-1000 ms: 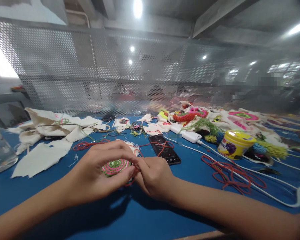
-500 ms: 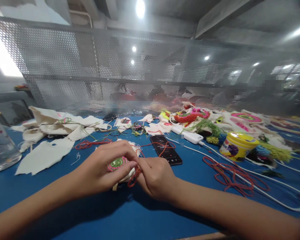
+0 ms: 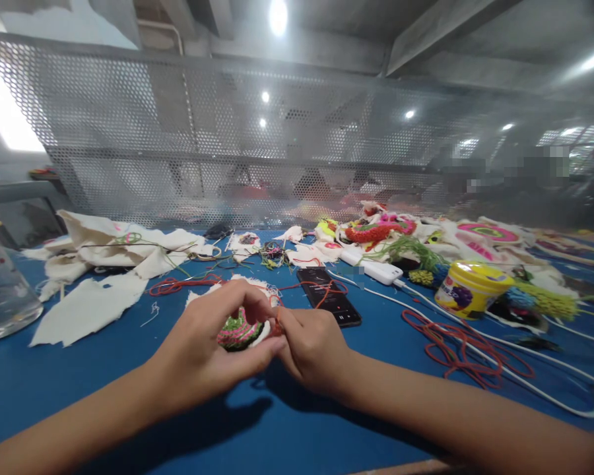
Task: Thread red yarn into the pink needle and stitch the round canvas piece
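Observation:
My left hand (image 3: 210, 340) curls round a piece of white cloth with a round patch of green, pink and black yarn stitching (image 3: 238, 331). Its thumb and fingertips reach the cloth's right side, close to the other hand. My right hand (image 3: 314, 346) is closed in a pinch at that edge, where a bit of orange-red yarn (image 3: 278, 324) shows between the hands. Whether a needle is in the pinch I cannot make out. The cloth's frayed white edge shows behind my left hand, which hides much of the rest.
Behind the hands lies a phone (image 3: 329, 297) with red yarn across it. A white power bank (image 3: 373, 267), a yellow tub (image 3: 470, 290) and tangled red yarn (image 3: 468, 349) are to the right. Cloth scraps (image 3: 92, 303) and a clear bottle (image 3: 2, 297) stand left. A perforated metal screen (image 3: 287, 145) rises behind.
The stitched cloth has tilted, so more of its pattern and its frayed edge show. My left hand's fingers have opened into a wider arch. My right hand has stayed nearly in place.

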Action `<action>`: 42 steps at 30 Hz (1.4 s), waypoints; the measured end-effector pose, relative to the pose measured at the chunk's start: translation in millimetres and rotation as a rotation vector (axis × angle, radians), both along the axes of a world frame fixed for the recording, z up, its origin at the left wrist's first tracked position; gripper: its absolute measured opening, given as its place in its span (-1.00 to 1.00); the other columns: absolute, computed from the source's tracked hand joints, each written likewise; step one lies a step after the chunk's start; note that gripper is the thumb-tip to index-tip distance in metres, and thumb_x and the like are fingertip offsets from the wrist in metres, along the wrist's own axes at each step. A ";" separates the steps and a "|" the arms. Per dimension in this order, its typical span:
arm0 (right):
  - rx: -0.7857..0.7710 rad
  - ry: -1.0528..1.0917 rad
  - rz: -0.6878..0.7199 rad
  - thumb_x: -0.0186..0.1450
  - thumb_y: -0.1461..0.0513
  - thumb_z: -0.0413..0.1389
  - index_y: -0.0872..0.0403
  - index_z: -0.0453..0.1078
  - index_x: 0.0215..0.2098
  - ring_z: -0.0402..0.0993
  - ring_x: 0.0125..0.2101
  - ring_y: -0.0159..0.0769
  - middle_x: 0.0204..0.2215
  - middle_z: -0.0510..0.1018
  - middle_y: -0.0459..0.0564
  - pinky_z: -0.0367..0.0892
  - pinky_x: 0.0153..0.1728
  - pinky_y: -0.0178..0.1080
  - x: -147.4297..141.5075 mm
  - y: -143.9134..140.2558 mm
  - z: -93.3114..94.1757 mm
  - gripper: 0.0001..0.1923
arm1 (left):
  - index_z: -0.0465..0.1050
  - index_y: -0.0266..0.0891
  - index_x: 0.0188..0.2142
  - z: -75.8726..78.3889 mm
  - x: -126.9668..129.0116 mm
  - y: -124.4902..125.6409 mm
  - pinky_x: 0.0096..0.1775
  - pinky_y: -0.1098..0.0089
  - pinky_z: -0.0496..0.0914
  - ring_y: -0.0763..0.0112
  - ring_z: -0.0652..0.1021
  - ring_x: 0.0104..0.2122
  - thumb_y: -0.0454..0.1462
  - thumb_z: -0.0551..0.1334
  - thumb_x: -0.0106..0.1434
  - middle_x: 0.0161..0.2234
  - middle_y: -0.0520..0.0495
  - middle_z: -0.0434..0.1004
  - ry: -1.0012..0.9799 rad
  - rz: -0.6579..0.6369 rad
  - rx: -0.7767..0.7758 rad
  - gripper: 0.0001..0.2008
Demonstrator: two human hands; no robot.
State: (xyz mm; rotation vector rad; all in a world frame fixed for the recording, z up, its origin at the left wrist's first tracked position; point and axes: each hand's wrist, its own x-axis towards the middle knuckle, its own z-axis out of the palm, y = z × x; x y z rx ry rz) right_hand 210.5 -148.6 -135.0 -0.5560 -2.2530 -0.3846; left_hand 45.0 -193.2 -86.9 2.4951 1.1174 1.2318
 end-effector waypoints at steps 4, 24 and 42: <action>-0.037 0.014 -0.010 0.33 0.27 -0.20 0.16 0.30 -0.39 0.31 -0.65 -0.36 -0.60 0.48 0.02 0.09 -0.60 -0.31 1.1 0.6 0.2 -0.73 | 0.36 -0.23 -0.27 -9.4 5.9 -0.3 -0.34 0.49 0.37 0.49 0.50 -0.41 -0.35 0.19 0.20 -0.39 0.04 0.50 -0.083 0.048 -0.042 -0.92; -0.928 0.431 0.373 0.13 0.30 0.21 0.10 0.47 -0.33 0.30 -0.47 -0.49 -0.46 0.36 -0.13 0.26 -0.48 -0.40 7.1 6.1 17.7 -0.89 | 0.55 -0.25 -0.41 -20.3 8.4 8.7 -0.41 0.47 0.35 0.42 0.48 -0.46 -0.31 0.18 0.20 -0.48 -0.03 0.51 -0.145 0.083 -0.189 -0.84; -0.819 0.506 0.124 0.35 0.18 -0.09 0.08 0.14 -0.51 0.07 -0.61 -0.50 -0.63 0.16 -0.21 0.05 -0.59 -0.39 12.2 12.8 18.5 -0.73 | 0.45 -0.34 -0.44 -21.9 4.4 15.6 -0.48 0.48 0.32 0.43 0.43 -0.50 -0.22 0.17 0.15 -0.49 -0.06 0.47 -0.274 0.111 -0.465 -0.80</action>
